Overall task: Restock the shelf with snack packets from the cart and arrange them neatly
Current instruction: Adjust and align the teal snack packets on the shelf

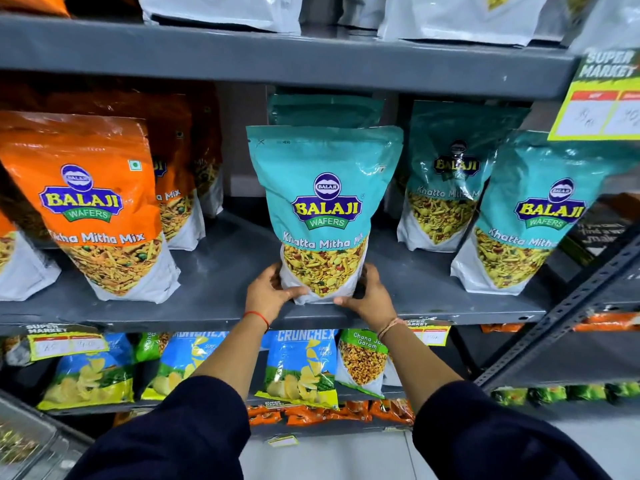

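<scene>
A teal Khatta Mitha Mix packet stands upright on the grey middle shelf, near its front edge. My left hand grips its lower left corner and my right hand grips its lower right corner. Another teal packet stands directly behind it, mostly hidden. Two more teal packets stand to the right. Orange Tikha Mitha Mix packets stand to the left.
White packets fill the shelf above. Blue Crunchex chip bags and a Chana Jor Garam packet sit on the shelf below. A yellow price sign hangs at the upper right. A slotted metal upright slants at right.
</scene>
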`<act>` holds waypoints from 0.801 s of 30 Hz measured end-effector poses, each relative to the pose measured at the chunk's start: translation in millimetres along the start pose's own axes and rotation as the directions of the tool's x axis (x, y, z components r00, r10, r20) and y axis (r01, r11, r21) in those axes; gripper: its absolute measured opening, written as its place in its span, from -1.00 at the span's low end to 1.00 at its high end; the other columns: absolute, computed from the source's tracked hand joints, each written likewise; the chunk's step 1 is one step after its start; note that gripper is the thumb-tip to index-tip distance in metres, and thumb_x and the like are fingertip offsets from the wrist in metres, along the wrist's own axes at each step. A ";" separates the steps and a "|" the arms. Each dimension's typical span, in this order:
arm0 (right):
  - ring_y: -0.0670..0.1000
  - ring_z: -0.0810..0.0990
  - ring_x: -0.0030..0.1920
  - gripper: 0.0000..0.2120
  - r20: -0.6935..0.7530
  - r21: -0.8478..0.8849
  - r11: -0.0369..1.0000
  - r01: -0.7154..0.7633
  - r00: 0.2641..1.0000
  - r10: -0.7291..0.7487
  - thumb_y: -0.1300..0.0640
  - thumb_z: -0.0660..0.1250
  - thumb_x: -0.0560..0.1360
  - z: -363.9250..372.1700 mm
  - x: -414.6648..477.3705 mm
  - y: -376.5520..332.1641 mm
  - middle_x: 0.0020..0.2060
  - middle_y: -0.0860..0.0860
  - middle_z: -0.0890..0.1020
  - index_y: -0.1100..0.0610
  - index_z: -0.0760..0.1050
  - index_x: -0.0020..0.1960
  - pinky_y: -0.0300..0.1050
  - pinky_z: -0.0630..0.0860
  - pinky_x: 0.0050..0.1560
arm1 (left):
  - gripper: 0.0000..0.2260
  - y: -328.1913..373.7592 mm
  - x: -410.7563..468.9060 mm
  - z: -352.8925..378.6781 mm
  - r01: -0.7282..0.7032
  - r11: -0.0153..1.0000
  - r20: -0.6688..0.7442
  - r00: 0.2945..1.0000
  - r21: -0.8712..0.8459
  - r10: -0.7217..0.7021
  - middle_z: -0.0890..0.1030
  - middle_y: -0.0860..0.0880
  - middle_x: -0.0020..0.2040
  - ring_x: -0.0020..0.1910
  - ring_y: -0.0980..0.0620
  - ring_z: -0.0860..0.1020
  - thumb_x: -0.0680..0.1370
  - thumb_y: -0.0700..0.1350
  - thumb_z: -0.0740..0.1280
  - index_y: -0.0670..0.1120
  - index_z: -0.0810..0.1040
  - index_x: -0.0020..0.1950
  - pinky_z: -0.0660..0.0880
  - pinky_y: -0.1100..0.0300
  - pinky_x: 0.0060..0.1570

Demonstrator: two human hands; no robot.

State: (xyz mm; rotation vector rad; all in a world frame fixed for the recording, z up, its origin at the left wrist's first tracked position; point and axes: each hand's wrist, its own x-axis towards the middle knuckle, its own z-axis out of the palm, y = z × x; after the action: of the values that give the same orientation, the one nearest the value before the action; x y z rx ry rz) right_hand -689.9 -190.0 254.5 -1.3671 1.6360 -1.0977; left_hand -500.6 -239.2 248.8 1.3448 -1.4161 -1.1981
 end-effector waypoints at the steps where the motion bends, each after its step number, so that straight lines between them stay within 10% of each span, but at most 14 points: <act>1: 0.03 0.37 0.32 -0.21 -0.025 0.018 1.000 0.015 1.000 -0.015 0.22 0.50 0.29 -1.8 -4.6 3.1 0.32 0.05 0.41 0.14 0.15 0.39 -0.02 0.34 0.33 | -0.28 -4.0 -6.1 0.6 -0.028 1.000 -0.070 0.997 0.001 0.028 0.50 -0.25 0.27 0.25 -0.17 0.48 0.27 -0.21 0.52 -0.12 0.30 0.37 0.44 0.01 0.24; 5: 0.06 0.36 0.30 -0.40 -0.514 0.027 0.997 0.069 0.857 -0.045 0.12 0.42 0.39 -39.3 -31.7 28.3 0.24 0.07 0.39 0.17 0.26 0.35 0.02 0.33 0.37 | -0.43 -7.9 -52.9 33.5 -0.238 0.844 -0.382 0.809 0.482 0.446 0.50 -0.31 0.03 0.05 -0.13 0.34 0.39 0.28 0.23 -0.15 0.40 0.16 0.28 0.05 0.07; 8: 0.27 0.41 0.21 -0.40 -0.794 -0.049 0.997 0.054 0.603 -0.072 -0.18 0.24 0.43 -86.3 -40.1 56.8 0.18 0.26 0.43 0.24 0.33 0.27 0.32 0.39 0.20 | -0.44 4.8 -71.6 92.2 -0.479 0.696 -0.140 0.762 0.535 0.632 0.53 -0.26 -0.07 0.00 -0.04 0.31 0.44 0.34 0.07 -0.14 0.42 0.03 0.32 0.11 0.03; 11: 0.27 0.25 0.38 -0.41 -0.869 0.011 1.000 0.024 0.496 -0.003 -0.06 0.19 0.47 -136.5 -28.9 68.8 0.33 0.32 0.31 0.33 0.25 0.33 0.18 0.21 0.41 | -0.44 31.3 -59.0 151.7 -0.527 0.755 0.078 0.836 0.390 0.544 0.50 -0.20 0.02 0.09 -0.04 0.37 0.41 0.34 0.15 -0.11 0.43 0.11 0.33 0.13 0.13; 18: 0.12 0.16 0.47 -0.53 -0.733 0.307 0.950 -0.050 0.624 0.270 0.07 0.00 0.61 -215.6 13.8 98.1 0.48 0.15 0.17 0.18 0.04 0.47 -0.01 0.13 0.47 | -0.23 94.2 12.4 264.7 -0.045 0.998 0.384 0.923 0.046 0.024 0.34 -0.13 0.42 0.38 -0.06 0.32 0.29 0.00 0.51 -0.12 0.23 0.40 0.29 0.20 0.26; 24: 0.15 0.29 0.41 -0.59 -0.541 0.279 0.947 -0.159 0.788 0.292 0.18 0.09 0.59 -248.4 19.8 115.4 0.42 0.16 0.31 0.24 0.21 0.41 -0.09 0.29 0.31 | -0.13 89.5 39.3 300.1 0.043 0.996 0.456 0.887 0.076 -0.073 0.26 -0.13 0.48 0.45 -0.11 0.24 0.25 -0.06 0.55 -0.15 0.18 0.45 0.26 -0.02 0.41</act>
State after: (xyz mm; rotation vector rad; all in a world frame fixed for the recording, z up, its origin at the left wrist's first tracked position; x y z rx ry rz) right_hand -962.8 -162.4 239.6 -0.6871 1.9616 -1.5918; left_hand -815.0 -252.0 272.8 1.1974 -1.7633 -1.5979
